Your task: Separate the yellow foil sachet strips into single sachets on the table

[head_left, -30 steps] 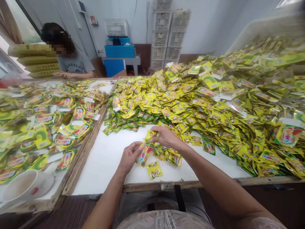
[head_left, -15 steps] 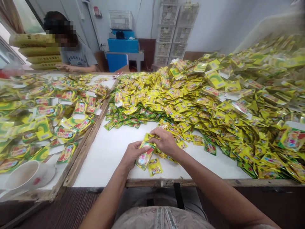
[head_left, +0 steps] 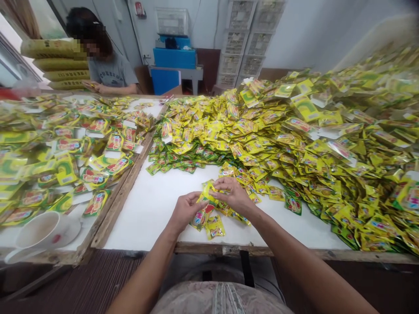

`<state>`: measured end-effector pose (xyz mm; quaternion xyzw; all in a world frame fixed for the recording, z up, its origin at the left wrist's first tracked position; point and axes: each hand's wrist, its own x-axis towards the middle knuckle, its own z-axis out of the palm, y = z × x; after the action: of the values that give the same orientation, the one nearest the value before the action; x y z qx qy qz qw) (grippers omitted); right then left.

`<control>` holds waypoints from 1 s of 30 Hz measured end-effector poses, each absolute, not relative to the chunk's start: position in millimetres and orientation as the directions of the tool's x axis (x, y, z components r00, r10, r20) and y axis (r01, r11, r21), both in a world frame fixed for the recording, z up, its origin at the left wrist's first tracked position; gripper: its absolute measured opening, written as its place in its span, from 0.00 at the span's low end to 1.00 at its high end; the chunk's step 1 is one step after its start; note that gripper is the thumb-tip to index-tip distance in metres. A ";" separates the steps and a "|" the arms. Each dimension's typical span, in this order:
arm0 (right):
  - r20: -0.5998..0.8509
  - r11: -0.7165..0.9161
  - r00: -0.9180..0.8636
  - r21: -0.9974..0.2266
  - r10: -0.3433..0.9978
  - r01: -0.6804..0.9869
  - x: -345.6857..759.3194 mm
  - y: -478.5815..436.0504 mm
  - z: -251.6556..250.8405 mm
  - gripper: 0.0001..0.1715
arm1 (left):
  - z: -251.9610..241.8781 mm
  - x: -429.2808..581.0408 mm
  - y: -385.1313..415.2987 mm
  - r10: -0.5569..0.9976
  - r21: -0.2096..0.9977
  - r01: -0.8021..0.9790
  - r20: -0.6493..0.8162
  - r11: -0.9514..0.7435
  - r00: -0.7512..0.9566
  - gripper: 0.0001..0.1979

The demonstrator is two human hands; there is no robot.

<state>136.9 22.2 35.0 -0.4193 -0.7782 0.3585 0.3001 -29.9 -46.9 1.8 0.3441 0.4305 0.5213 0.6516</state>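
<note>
Over the white tabletop, my left hand (head_left: pixel 185 213) is closed on a small yellow-green carton (head_left: pixel 200 217) with a red fruit print, thumb across its front. The carton is tilted, its upper end away from me. My right hand (head_left: pixel 234 196) is at that upper end, fingers bent and touching a yellow part there. Whether this is the carton's end or a sachet going into it is hard to tell. Just below lies a yellow sachet (head_left: pixel 215 226) on the table. More sachets (head_left: pixel 235 176) lie under and behind my right hand.
A large heap of yellow and green sachets (head_left: pixel 262 139) spreads across the back and right, with some cartons on top. Beyond a wooden divider (head_left: pixel 122 187), printed cartons (head_left: pixel 94 179) and a white mug (head_left: pixel 42 233) are on the left. A co-worker (head_left: pixel 109 72) sits at the far left.
The view has shifted slightly, so the scene sits a little further right. My right hand's fingers have straightened somewhat at the carton's upper end; my left hand still holds the carton.
</note>
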 end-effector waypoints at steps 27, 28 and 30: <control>0.028 0.428 -0.624 -0.751 0.781 0.503 131.0 -5.3 24.7 0.19 | 12.7 -39.9 -48.6 0.924 0.889 -0.282 -0.298 0.360 0.240 0.24; 0.038 0.411 -0.590 -0.753 0.807 0.514 131.1 -4.9 23.5 0.19 | 12.9 -40.3 -48.9 0.920 0.874 -0.313 -0.302 0.371 0.249 0.25; 0.047 0.385 -0.555 -0.768 0.831 0.512 132.1 -2.8 23.2 0.20 | 12.6 -42.0 -49.9 0.909 0.846 -0.355 -0.306 0.397 0.284 0.23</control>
<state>132.1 -2.8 23.2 -0.4179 -0.8030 0.3644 0.2186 -42.0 -49.9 12.6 0.3362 0.4114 0.4344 0.7274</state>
